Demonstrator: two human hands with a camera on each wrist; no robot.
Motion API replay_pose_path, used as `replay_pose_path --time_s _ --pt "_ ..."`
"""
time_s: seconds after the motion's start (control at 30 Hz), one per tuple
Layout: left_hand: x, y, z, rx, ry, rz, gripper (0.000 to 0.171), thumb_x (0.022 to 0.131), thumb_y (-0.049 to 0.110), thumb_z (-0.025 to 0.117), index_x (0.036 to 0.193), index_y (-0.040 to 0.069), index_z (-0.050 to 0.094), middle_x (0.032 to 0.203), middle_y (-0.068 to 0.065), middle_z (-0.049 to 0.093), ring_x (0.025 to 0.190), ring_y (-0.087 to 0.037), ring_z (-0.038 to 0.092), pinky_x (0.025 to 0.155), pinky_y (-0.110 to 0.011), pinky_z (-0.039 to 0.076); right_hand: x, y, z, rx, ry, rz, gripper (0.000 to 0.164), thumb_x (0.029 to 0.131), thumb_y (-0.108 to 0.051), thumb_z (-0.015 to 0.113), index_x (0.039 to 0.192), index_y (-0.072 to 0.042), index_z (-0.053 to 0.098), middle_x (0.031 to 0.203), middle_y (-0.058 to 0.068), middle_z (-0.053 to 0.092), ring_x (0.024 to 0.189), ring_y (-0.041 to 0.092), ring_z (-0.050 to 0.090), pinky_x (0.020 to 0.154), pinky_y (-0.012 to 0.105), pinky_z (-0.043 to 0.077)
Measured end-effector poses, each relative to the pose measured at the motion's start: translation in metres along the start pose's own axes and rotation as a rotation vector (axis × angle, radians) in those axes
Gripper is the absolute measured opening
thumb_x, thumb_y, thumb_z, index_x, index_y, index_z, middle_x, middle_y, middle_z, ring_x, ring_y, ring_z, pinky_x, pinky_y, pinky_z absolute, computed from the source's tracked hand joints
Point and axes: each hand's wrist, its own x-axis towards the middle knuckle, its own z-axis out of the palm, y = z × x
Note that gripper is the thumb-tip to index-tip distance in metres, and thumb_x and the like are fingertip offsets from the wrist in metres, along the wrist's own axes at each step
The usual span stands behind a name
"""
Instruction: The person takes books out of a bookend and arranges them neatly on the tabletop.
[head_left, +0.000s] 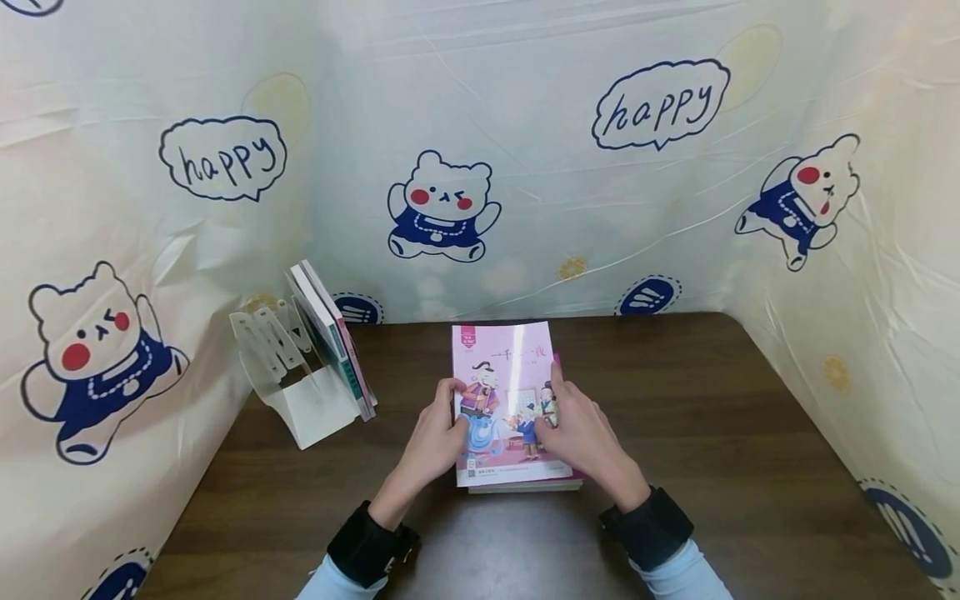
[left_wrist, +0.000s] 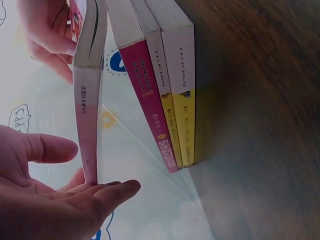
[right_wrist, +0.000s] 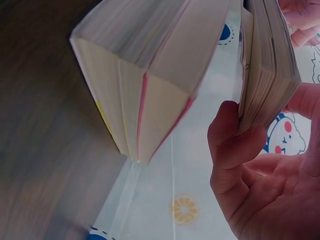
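Both hands are at a pink illustrated book (head_left: 501,450), which is raised above a stack of several books (head_left: 525,488) on the table. My left hand (head_left: 435,432) holds its left edge, the spine side, thumb over the cover and fingers beneath. On the opposite side my right hand (head_left: 590,432) grips the page edge, with its curled fingers (right_wrist: 245,145) under the book. In the left wrist view, a gap shows between the pink spine (left_wrist: 88,120) and the stack, which has a magenta book (left_wrist: 142,90) on top and two yellow-and-white spines below.
To the left stands a white bookend rack (head_left: 318,408) with a few upright books (head_left: 330,333) leaning at its right side. The dark wooden table (head_left: 697,433) meets a printed cloth backdrop (head_left: 540,225) at the back and both sides.
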Motion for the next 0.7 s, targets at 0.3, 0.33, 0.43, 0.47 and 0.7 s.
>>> replay_pose_path --time_s 0.3,0.33,0.43,0.47,0.7 --pt "0.007 -0.001 0.006 0.011 -0.045 0.000 0.041 0.099 0.001 0.054 0.139 0.007 0.044 0.129 -0.025 0.062 0.100 -0.032 0.064 0.075 -0.041 0.055 0.001 0.007 -0.002 -0.010 -0.010 0.010 0.096 0.091 -0.031 0.074 0.165 -0.005 0.021 0.162 0.021 0.046 0.126 0.035 0.064 0.098 0.052 0.059" --pt "0.008 -0.002 0.006 0.011 -0.049 -0.001 0.041 0.099 0.001 0.054 0.139 0.006 0.044 0.129 -0.025 0.062 0.100 -0.032 0.064 0.076 -0.042 0.055 0.001 0.007 -0.002 -0.009 -0.012 0.014 0.096 0.091 -0.030 0.074 0.165 -0.004 0.021 0.162 0.021 0.046 0.124 0.034 0.065 0.096 0.050 0.061" --pt "0.009 -0.004 0.009 0.015 -0.066 -0.011 0.039 0.100 0.001 0.053 0.138 0.007 0.045 0.131 -0.025 0.061 0.103 -0.032 0.063 0.080 -0.044 0.054 0.000 0.009 -0.002 -0.008 -0.020 0.030 0.096 0.091 -0.031 0.074 0.166 -0.005 0.020 0.162 0.021 0.046 0.119 0.033 0.067 0.091 0.045 0.064" --pt "0.010 -0.005 0.010 0.017 -0.072 -0.015 0.039 0.101 0.001 0.052 0.138 0.007 0.045 0.132 -0.025 0.061 0.105 -0.032 0.063 0.082 -0.044 0.054 0.000 0.009 -0.002 -0.009 -0.023 0.035 0.096 0.091 -0.030 0.074 0.166 -0.005 0.020 0.162 0.021 0.046 0.118 0.032 0.067 0.090 0.044 0.064" --pt "0.013 -0.008 0.015 0.032 -0.088 -0.039 0.035 0.102 0.002 0.050 0.136 0.007 0.046 0.135 -0.025 0.060 0.108 -0.034 0.061 0.085 -0.047 0.052 -0.001 0.013 -0.001 -0.026 -0.031 0.044 0.094 0.092 -0.029 0.073 0.165 -0.003 0.021 0.161 0.023 0.047 0.120 0.034 0.065 0.095 0.050 0.062"
